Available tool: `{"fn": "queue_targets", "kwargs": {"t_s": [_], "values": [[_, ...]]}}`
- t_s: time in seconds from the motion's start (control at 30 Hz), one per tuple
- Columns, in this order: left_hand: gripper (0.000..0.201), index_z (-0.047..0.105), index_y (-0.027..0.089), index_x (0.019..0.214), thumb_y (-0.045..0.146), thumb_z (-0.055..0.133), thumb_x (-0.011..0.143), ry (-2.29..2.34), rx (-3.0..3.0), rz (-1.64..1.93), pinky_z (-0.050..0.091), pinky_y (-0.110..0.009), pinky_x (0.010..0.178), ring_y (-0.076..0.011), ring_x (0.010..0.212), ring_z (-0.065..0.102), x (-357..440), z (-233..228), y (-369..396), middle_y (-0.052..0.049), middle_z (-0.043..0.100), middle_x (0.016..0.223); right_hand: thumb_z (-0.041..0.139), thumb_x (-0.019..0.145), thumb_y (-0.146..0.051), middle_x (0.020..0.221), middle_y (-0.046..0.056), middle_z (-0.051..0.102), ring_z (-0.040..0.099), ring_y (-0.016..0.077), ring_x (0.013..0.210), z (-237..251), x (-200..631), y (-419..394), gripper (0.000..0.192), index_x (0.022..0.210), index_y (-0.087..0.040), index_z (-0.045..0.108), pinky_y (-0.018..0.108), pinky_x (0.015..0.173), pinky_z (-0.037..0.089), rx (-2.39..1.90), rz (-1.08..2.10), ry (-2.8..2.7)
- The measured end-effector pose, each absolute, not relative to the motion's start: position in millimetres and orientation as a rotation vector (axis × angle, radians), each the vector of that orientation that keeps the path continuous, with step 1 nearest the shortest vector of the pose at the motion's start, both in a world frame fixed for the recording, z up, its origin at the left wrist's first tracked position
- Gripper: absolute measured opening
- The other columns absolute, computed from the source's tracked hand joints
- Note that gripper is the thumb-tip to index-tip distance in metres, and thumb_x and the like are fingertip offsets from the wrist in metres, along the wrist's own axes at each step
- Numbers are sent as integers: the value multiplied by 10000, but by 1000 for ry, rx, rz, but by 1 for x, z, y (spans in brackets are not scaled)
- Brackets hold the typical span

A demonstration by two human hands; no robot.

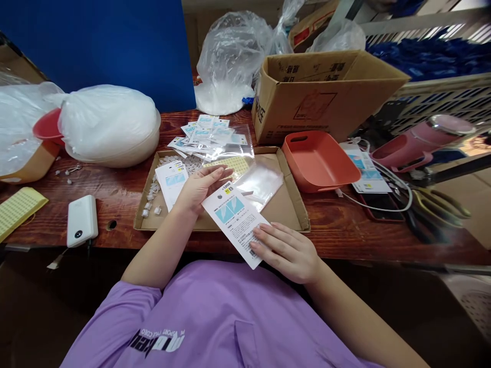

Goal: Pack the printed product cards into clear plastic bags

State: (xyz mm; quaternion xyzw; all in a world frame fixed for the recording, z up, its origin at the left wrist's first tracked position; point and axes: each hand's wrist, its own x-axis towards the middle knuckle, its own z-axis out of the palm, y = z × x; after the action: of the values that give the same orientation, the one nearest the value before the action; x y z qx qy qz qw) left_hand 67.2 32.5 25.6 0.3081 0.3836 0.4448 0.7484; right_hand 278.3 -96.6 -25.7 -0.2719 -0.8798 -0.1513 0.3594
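From where I stand, the printed card is the thing at risk: it hangs at a slant between the two hands, its top end over the cardboard tray and its lower corner out past the near edge of the surface, so a loose hold could drop it into the lap. A careless elbow or wrist might also sweep the small white pieces over the tray's low left wall, or send the clear plastic sleeves sliding, slick as they look. The right hand has its fingers laid together across the card's lower right edge, thumb out of sight beneath, and seems to be gripping it. The left hand has its fingers bunched narrowly beside the card's upper end, palm against its left corner; I can't tell whether they pinch it.
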Motion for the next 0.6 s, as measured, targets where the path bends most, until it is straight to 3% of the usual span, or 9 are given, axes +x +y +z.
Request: {"fn": "queue_targets", "kwargs": {"t_s": [0.23,0.4,0.6], "values": [[69,578,162,812,215,622,815,864,666,991,539,-308,723,-183,840,691,69,26,28,-73,731,920,591,856,-120,1160,76,672,595,204,1143,-30,289,-92,344,1184,-220,628,328,1016,474,-816,-421,-2259],[170,648,135,970,219,590,835,869,747,908,542,-293,695,-157,731,682,68,29,22,-62,719,844,595,850,-96,1174,24,666,626,192,1095,-33,292,-89,442,1239,-305,584,323,984,508,-885,-419,-2199],[167,617,148,1001,191,513,877,858,675,928,540,-286,697,-163,764,697,62,35,24,-93,714,989,575,871,-143,1144,60,683,590,202,1149,-27,289,-95,310,1159,-238,638,343,993,501,-730,-346,-2274]]}}
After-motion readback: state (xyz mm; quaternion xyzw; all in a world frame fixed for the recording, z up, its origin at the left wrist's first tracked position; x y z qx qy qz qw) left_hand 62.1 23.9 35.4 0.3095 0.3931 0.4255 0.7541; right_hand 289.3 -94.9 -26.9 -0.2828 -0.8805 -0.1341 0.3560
